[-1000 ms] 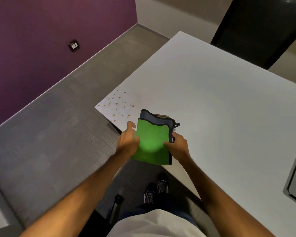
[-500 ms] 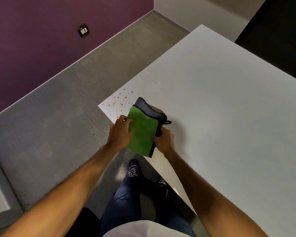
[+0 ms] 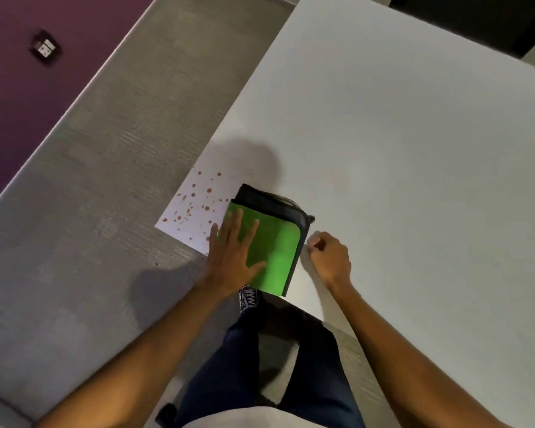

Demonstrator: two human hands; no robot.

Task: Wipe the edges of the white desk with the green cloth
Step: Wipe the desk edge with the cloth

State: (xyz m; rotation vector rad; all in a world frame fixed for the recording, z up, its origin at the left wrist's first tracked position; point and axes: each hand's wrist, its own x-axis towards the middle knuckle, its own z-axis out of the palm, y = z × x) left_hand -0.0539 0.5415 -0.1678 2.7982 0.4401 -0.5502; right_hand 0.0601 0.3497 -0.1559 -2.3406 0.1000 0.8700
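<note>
The folded green cloth (image 3: 275,251), dark-edged, lies flat on the near corner of the white desk (image 3: 399,149). My left hand (image 3: 233,253) rests palm-down on the cloth's left half with fingers spread. Just right of the cloth, my right hand (image 3: 329,257) sits on the desk with its fingers curled and nothing in it, apart from the cloth's edge. Orange-red spots (image 3: 198,202) speckle the desk corner to the left of the cloth.
Grey carpet (image 3: 90,211) runs along the desk's left edge, bounded by a purple wall (image 3: 19,88) with a socket (image 3: 45,48). My legs and a shoe (image 3: 248,299) stand below the desk's near edge. A dark panel (image 3: 476,20) is beyond the far edge.
Both hands held the cloth above the desk corner before. Now the cloth lies on the desk, my left hand pressed flat on it, and my right hand has let go and moved right.
</note>
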